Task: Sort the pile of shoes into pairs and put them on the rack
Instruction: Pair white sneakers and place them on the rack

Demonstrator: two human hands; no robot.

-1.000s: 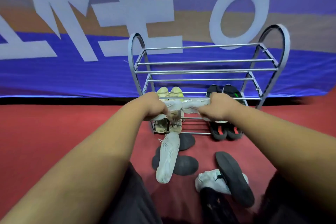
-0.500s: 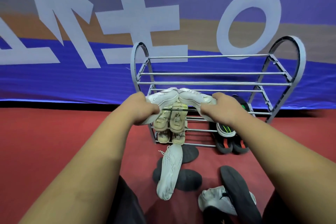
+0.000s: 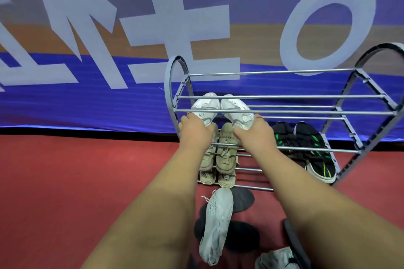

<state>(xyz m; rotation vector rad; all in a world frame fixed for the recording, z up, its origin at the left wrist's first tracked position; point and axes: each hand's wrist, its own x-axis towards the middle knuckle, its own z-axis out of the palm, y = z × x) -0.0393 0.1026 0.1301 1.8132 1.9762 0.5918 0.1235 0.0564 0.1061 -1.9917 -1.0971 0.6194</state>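
Note:
A grey metal shoe rack stands against the banner wall. My left hand grips the heel of one white sneaker, and my right hand grips the heel of its matching white sneaker. Both sneakers lie side by side, toes away from me, on the rack's middle shelf at its left end. On the bottom shelf sit a beige pair and a black pair with green stripes.
On the red floor in front of the rack lie a white knit sneaker, black shoes under it, and another white shoe at the bottom edge. The rack's top shelf holds nothing.
Both hands lifted the white pair from low in front of the rack and pushed it forward onto the middle shelf. The camera moved closer to the rack.

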